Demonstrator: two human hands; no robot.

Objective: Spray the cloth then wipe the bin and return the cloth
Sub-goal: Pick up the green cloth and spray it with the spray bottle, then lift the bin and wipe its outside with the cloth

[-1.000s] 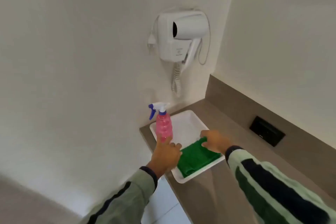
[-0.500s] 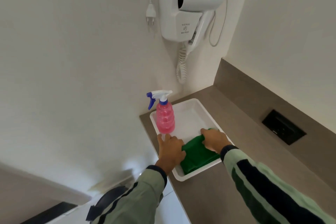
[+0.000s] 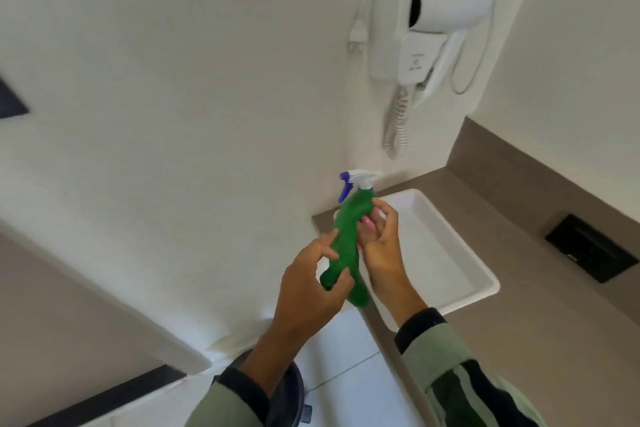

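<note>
A green cloth (image 3: pixel 346 246) hangs bunched and upright above the left end of the white tray (image 3: pixel 450 253). My left hand (image 3: pixel 308 284) grips its lower end. My right hand (image 3: pixel 381 246) holds its upper part, thumb against the top and fingers loosely spread. Behind the cloth stands the pink spray bottle; its white and blue spray head (image 3: pixel 358 180) shows, and a bit of pink shows between my right fingers. A dark round bin (image 3: pixel 294 388) sits on the floor below my left forearm, mostly hidden.
The tray lies on a brown countertop (image 3: pixel 519 340) in the wall corner. A white wall-mounted hair dryer (image 3: pixel 433 21) with a coiled cord hangs above it. A black socket plate (image 3: pixel 588 246) is set in the backsplash at right. White floor tiles lie below.
The cloth has left the tray and now hangs lifted in both hands in front of the bottle. My left hand moved from the tray's edge onto the cloth. The view has swung left and down.
</note>
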